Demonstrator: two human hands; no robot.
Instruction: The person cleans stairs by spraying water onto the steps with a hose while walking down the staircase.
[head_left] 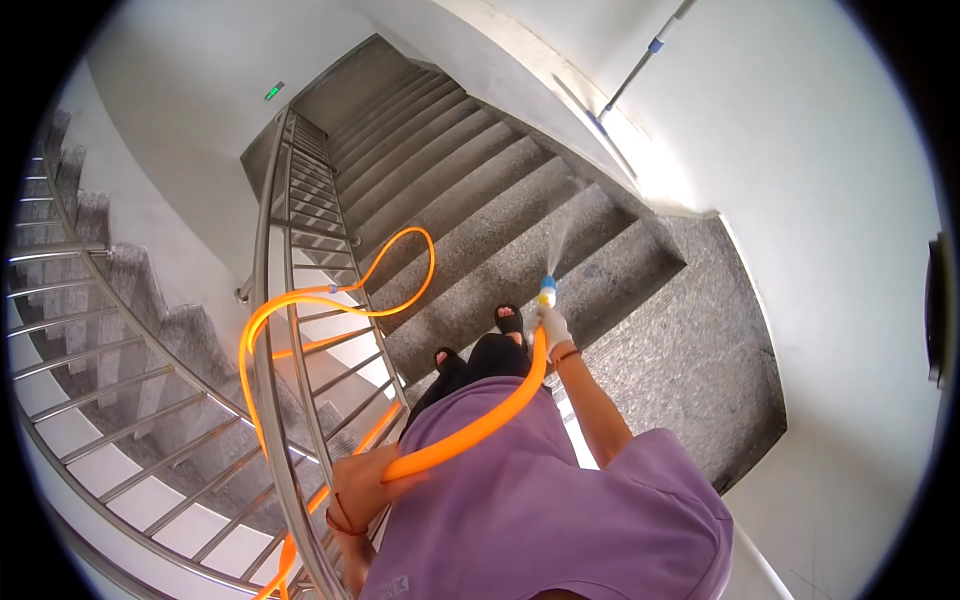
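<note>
My right hand (554, 328), in a whitish glove, is closed around the front end of an orange hose (470, 432), just behind its blue and yellow spray nozzle (548, 287). A fan of water (562, 238) leaves the nozzle and lands on the grey speckled stairs (490, 190). Lower left, at my side, my left hand (362, 484) is wrapped around the same hose farther back; its fingers are partly hidden. From there the hose runs over and through the metal railing (266, 330), with a loop lying above the steps.
My feet, in black sandals (508, 322), stand on the stairs. A speckled landing (680, 350) lies to the right. A long-handled tool (648, 55) leans by the wall at upper right. Another flight with a curved railing (150, 345) is on the left. A green sign (274, 91) hangs on the far wall.
</note>
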